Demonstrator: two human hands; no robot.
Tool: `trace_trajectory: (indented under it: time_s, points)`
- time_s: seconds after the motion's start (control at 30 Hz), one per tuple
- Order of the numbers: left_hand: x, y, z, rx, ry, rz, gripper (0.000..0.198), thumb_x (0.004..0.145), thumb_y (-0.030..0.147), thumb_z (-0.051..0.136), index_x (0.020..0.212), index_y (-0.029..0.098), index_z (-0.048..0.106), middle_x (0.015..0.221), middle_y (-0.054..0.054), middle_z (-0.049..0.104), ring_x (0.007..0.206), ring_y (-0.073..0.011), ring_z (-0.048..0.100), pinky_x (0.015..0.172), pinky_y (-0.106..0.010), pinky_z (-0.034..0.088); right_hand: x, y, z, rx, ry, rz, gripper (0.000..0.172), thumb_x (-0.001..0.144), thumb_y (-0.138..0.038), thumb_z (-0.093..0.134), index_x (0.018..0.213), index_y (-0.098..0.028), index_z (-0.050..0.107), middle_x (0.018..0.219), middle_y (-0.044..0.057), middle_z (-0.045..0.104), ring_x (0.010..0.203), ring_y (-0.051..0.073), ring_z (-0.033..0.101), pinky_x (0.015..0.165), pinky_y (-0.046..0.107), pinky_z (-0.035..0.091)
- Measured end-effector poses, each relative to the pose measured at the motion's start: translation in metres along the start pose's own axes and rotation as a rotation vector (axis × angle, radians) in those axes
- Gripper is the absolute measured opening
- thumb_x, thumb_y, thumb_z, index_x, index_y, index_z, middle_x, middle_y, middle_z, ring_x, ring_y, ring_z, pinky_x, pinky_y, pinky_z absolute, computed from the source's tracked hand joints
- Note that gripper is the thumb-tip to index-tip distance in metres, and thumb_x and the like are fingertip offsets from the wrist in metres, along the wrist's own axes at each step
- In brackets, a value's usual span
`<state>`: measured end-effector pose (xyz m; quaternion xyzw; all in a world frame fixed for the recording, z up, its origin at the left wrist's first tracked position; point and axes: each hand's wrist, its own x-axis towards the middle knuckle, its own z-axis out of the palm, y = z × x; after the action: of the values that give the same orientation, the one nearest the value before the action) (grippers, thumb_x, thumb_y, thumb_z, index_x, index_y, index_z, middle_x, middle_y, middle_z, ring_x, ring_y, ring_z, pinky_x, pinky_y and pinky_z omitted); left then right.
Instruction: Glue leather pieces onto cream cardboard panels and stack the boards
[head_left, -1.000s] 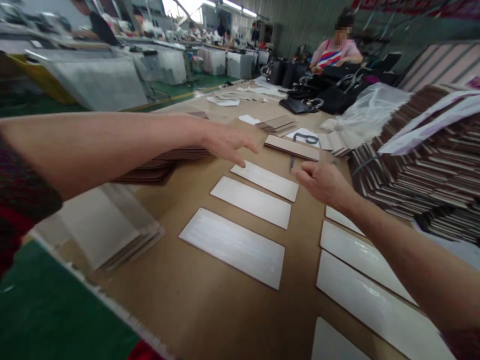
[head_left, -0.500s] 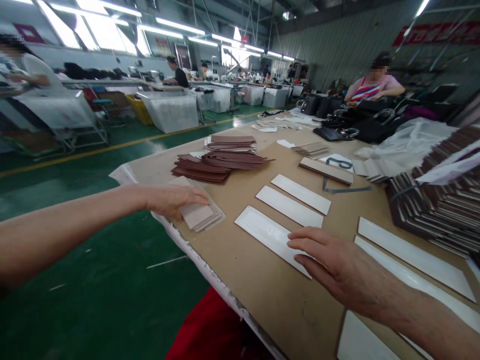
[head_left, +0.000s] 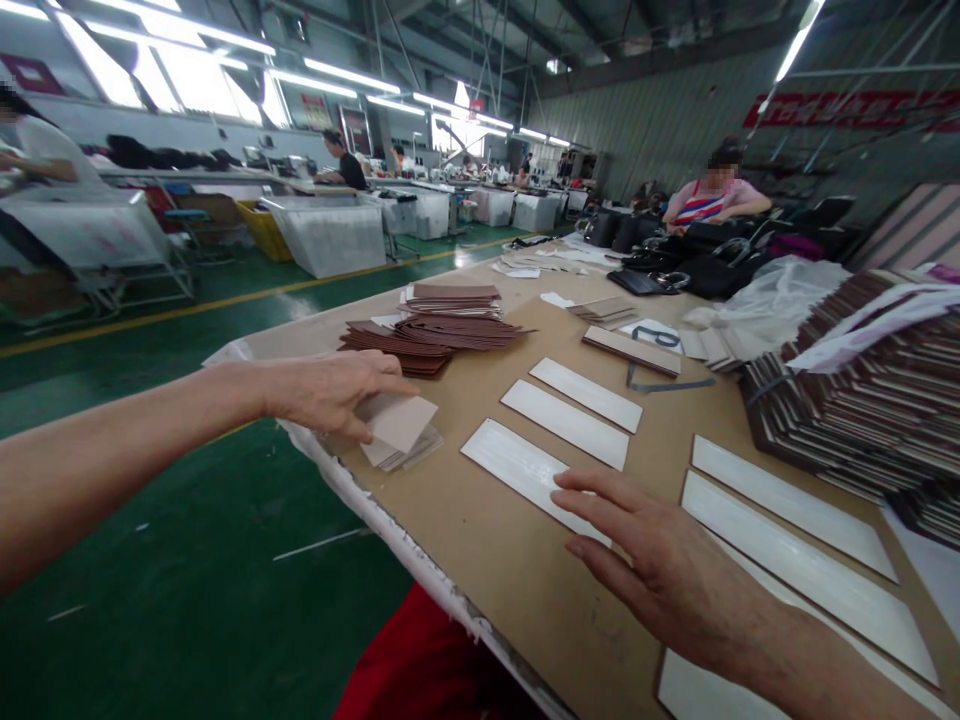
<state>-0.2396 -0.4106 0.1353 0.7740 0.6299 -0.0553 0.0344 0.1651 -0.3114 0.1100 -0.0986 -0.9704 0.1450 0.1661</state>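
Observation:
My left hand is closed on a thin beige rectangular piece, its thumb at the near edge and its fingers along the far edge. This piece sits turned at an angle above a small stack of similar beige pieces near the table's left edge. My right hand is open, fingers stretched out over the nearest white-faced strip; whether the fingertips touch it I cannot tell. Two more white strips lie behind that one, and several longer white strips lie to the right, partly under my right forearm.
Piles of brown strips lie beyond my left hand. A tall stack of brown-and-white strips stands at the right. Farther back are a beige strip stack, a dark strap, black bags and a seated person.
My left hand has taken hold of the top beige piece and turned it against the stack. My right hand stays spread over the near white strip. The whole view has shifted slightly.

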Motion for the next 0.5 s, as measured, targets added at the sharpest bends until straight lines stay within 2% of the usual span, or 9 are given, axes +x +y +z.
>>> trace_trajectory:
  time_s: [0.1,0.17,0.2,0.27,0.37,0.43,0.5]
  points:
    - [0.009,0.051,-0.011,-0.012,0.078,0.16,0.072,0.08,0.049,0.069,0.146,0.028,0.049,0.125,-0.01,0.059,0.114,-0.03,0.058,0.098,-0.038,0.045,0.012,-0.017,0.008,0.007,0.112,-0.026,0.057,0.093,-0.034,0.065,0.145,-0.022,0.045,0.149,0.015,0.05,0.137,0.03,0.049,0.109,0.05,0.049]
    - [0.018,0.085,-0.012,-0.027,0.123,0.226,0.071,0.082,0.048,0.067,0.147,0.026,0.047,0.123,-0.011,0.06,0.11,-0.0296,0.058,0.095,-0.039,0.046,0.019,-0.027,0.015,-0.026,0.13,-0.043,0.075,0.087,-0.04,0.073,0.15,-0.018,0.039,0.153,0.019,0.045,0.142,0.035,0.042,0.112,0.056,0.044]
    - [0.023,0.1,-0.012,-0.043,0.144,0.258,0.069,0.082,0.047,0.067,0.145,0.024,0.048,0.123,-0.012,0.06,0.109,-0.0293,0.059,0.095,-0.039,0.046,0.022,-0.03,0.019,-0.061,0.125,-0.036,0.079,0.085,-0.041,0.075,0.15,-0.016,0.038,0.153,0.021,0.045,0.142,0.037,0.041,0.113,0.059,0.042]
    - [0.035,0.122,-0.011,-0.074,0.182,0.317,0.062,0.083,0.045,0.067,0.139,0.022,0.052,0.123,-0.012,0.061,0.11,-0.029,0.058,0.097,-0.04,0.046,0.025,-0.033,0.026,-0.14,0.11,0.005,0.076,0.083,-0.035,0.075,0.148,-0.012,0.042,0.15,0.024,0.048,0.137,0.04,0.046,0.111,0.062,0.043]
    - [0.05,0.138,-0.011,-0.094,0.204,0.388,0.056,0.084,0.041,0.068,0.134,0.022,0.055,0.125,-0.011,0.062,0.116,-0.0291,0.058,0.103,-0.042,0.044,0.021,-0.029,0.029,-0.232,0.099,0.064,0.064,0.081,-0.024,0.071,0.14,-0.01,0.051,0.143,0.026,0.053,0.13,0.04,0.053,0.106,0.061,0.048]
    - [0.058,0.138,-0.011,-0.106,0.229,0.442,0.065,0.084,0.044,0.07,0.142,0.025,0.047,0.136,-0.011,0.058,0.126,-0.0304,0.053,0.11,-0.044,0.04,0.012,-0.021,0.025,-0.266,0.09,0.085,0.059,0.081,-0.022,0.068,0.136,-0.009,0.054,0.141,0.026,0.056,0.128,0.04,0.055,0.104,0.059,0.05]
    - [0.064,0.131,-0.01,-0.139,0.315,0.447,0.081,0.084,0.05,0.07,0.152,0.027,0.033,0.15,-0.012,0.045,0.138,-0.0327,0.042,0.118,-0.048,0.033,-0.003,-0.007,0.013,-0.279,0.11,0.137,0.054,0.082,-0.024,0.065,0.134,-0.011,0.057,0.139,0.024,0.058,0.126,0.039,0.057,0.103,0.058,0.051]
